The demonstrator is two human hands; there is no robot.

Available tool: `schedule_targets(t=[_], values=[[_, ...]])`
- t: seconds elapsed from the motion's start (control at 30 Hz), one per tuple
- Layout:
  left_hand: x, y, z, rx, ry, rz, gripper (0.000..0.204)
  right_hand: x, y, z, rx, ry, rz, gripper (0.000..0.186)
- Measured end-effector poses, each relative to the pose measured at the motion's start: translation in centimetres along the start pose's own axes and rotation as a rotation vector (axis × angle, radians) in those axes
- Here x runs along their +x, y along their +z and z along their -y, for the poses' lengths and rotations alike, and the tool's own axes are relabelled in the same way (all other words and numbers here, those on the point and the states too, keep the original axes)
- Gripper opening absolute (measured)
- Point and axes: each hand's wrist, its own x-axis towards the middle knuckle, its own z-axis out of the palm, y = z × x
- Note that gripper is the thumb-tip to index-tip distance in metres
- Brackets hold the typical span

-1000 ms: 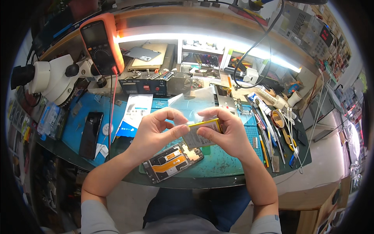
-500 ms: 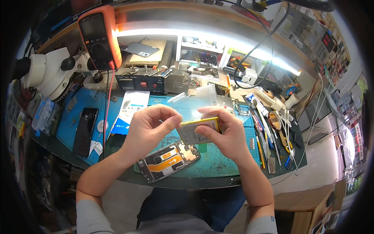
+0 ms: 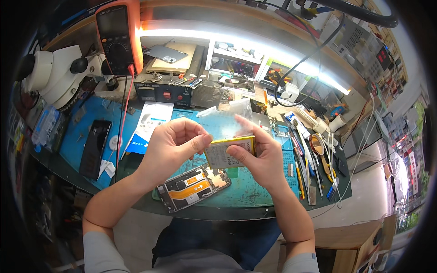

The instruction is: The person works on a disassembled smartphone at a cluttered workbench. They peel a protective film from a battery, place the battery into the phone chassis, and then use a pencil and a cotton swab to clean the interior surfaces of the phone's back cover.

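Note:
A grey phone battery (image 3: 226, 154) with a yellow border is up over the bench mat, gripped at its right side by my right hand (image 3: 260, 150), thumb across the front. Behind its top edge rises a clear, patterned plastic film (image 3: 227, 120), and some of my right fingers show through it. My left hand (image 3: 178, 144) is closed, thumb and forefinger pinched at the battery's upper left corner by the film's lower edge; what is between those tips is too small to tell. Below lies an opened phone (image 3: 193, 187) with an orange flex cable and an uncovered board.
A dark phone (image 3: 94, 150) lies left on the blue-green mat (image 3: 252, 193), near a white-and-blue packet (image 3: 152, 120). An orange multimeter (image 3: 119, 38) with hanging leads and a microscope (image 3: 57, 73) stand at the back left. Tweezers, pens and a brush (image 3: 317, 144) crowd the right side.
The view has shifted slightly. My right forefinger has straightened upward behind the film, whose right part stands a little differently. Both hands keep their places at the battery.

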Motion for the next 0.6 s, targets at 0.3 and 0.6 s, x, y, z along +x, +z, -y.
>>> schedule_targets(t=[0.3,0.6], values=[[0.01,0.32,-0.29,-0.034,-0.061,-0.031,0.018,0.05,0.06,0.44,0.109,0.019,-0.034,0.056],[-0.03,0.38,-0.07,0.010,-0.010,-0.047,0.023,-0.03,0.21,0.44,0.139,0.024,-0.051,0.036]])
